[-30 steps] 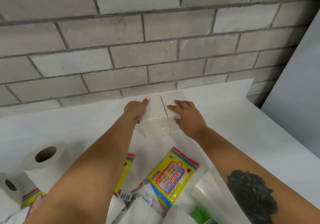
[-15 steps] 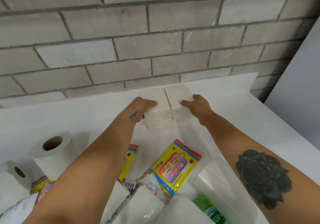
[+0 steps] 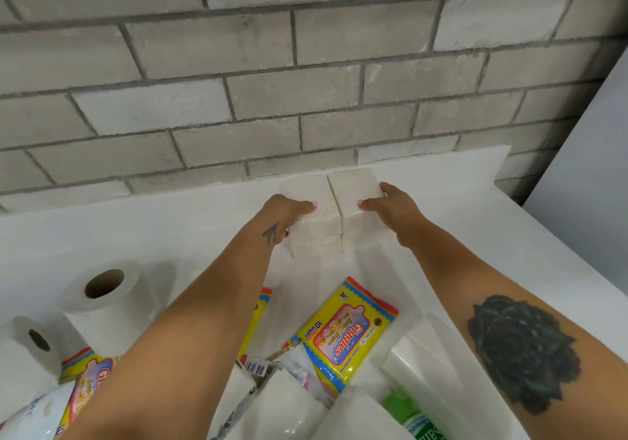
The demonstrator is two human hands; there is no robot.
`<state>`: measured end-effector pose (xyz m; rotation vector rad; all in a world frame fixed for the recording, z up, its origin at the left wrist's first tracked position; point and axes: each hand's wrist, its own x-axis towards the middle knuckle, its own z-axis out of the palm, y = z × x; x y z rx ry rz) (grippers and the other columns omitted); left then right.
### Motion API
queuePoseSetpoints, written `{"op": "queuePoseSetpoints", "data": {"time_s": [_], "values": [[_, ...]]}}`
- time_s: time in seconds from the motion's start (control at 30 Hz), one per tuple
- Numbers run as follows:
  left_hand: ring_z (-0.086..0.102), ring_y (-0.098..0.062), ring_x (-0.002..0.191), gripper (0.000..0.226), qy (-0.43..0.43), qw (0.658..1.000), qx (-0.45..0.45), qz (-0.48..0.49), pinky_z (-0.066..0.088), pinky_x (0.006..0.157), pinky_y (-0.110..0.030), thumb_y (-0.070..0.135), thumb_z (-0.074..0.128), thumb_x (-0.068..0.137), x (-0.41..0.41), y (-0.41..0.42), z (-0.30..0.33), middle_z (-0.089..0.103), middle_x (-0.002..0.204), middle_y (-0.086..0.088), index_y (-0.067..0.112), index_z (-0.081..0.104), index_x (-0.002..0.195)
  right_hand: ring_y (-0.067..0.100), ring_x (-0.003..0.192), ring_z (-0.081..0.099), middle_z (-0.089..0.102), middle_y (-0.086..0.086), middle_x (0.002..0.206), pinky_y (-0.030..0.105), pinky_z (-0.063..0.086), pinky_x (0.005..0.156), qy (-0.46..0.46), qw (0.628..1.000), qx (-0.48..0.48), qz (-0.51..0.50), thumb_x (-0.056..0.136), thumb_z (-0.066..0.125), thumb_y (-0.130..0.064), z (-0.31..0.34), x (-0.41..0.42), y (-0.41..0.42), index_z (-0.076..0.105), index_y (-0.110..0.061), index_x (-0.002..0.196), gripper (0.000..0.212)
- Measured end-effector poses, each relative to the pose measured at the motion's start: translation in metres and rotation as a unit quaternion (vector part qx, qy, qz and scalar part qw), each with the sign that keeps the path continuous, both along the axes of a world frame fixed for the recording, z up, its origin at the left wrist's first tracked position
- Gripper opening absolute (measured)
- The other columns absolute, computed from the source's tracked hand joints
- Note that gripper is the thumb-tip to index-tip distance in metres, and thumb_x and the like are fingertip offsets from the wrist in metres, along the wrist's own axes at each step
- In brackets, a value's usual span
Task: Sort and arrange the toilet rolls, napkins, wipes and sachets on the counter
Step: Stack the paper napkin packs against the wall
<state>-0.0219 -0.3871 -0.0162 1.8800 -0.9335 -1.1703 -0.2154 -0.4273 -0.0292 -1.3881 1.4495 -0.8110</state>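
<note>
Two stacks of white napkins stand side by side near the brick wall, the left napkin stack (image 3: pixel 307 189) and the right napkin stack (image 3: pixel 353 186). My left hand (image 3: pixel 283 213) grips the left stack's outer side, thumb on top. My right hand (image 3: pixel 390 208) grips the right stack the same way. A yellow Giggles wipes pack (image 3: pixel 346 331) lies on the counter between my forearms. Two toilet rolls (image 3: pixel 108 300) (image 3: pixel 29 348) stand at the left.
The white counter (image 3: pixel 136 235) runs along a grey brick wall (image 3: pixel 306 82). A heap at the near edge holds another wipes pack (image 3: pixel 85 375), white napkin packs (image 3: pixel 418 354), sachets (image 3: pixel 295 368) and a green packet (image 3: pixel 414 419). A white panel (image 3: pixel 591 154) rises at right.
Both hands shifted from the tops of the napkin stacks to their outer sides, and the stacks moved farther back toward the wall.
</note>
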Motion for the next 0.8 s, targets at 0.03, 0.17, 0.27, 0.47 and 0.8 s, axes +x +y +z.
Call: {"op": "queuePoseSetpoints", "data": {"time_s": [0.03,0.17,0.27,0.47,0.8], "values": [[0.056,-0.03,0.112,0.055,-0.012,1.0,0.004,-0.003,0.045,0.096,-0.037,0.036,0.071,0.081,0.0,0.001,0.0,0.06,0.122,-0.014,-0.001,0.056,0.119,0.028,0.121,0.048,0.047,0.007,0.138,0.034,0.042,0.096,0.012,1.0,-0.004,0.005,0.083,0.067,-0.026,0.0,0.0,0.0,0.033,-0.01,0.144,0.071],[0.051,-0.03,0.117,0.065,-0.058,0.998,-0.009,0.007,0.04,0.085,-0.033,0.038,0.069,0.082,-0.006,0.003,0.001,0.053,0.128,-0.014,-0.001,0.046,0.129,0.026,0.103,0.053,0.056,0.007,0.119,0.032,0.044,0.083,0.07,0.997,-0.022,0.02,0.085,0.063,-0.028,0.002,0.002,0.003,0.046,-0.008,0.127,0.049],[0.049,-0.03,0.121,0.078,-0.122,0.991,-0.056,0.025,0.045,0.093,-0.035,0.036,0.072,0.08,-0.011,0.008,0.002,0.048,0.134,-0.014,0.002,0.031,0.137,0.029,0.111,0.052,0.054,0.009,0.126,0.035,0.043,0.09,0.123,0.991,-0.043,0.025,0.087,0.061,-0.033,0.005,0.004,0.006,0.04,-0.008,0.132,0.056],[0.032,-0.027,0.138,0.079,-0.206,0.964,-0.167,0.033,0.025,0.114,-0.047,0.041,0.062,0.086,-0.024,0.029,0.016,0.032,0.15,-0.009,0.01,0.023,0.146,0.03,0.134,0.038,0.036,0.011,0.148,0.036,0.034,0.105,0.136,0.987,-0.082,0.002,0.089,0.057,-0.042,0.022,-0.003,0.031,0.017,-0.011,0.149,0.078],[0.056,-0.016,0.111,0.036,-0.086,0.966,-0.243,-0.026,0.043,0.089,-0.028,0.02,0.066,0.086,-0.059,0.1,0.039,0.057,0.125,0.0,0.013,0.056,0.12,0.023,0.123,0.049,0.049,0.006,0.138,0.03,0.038,0.097,0.13,0.989,-0.076,-0.006,0.087,0.062,-0.038,0.047,-0.05,0.105,0.043,-0.017,0.137,0.058]]}}
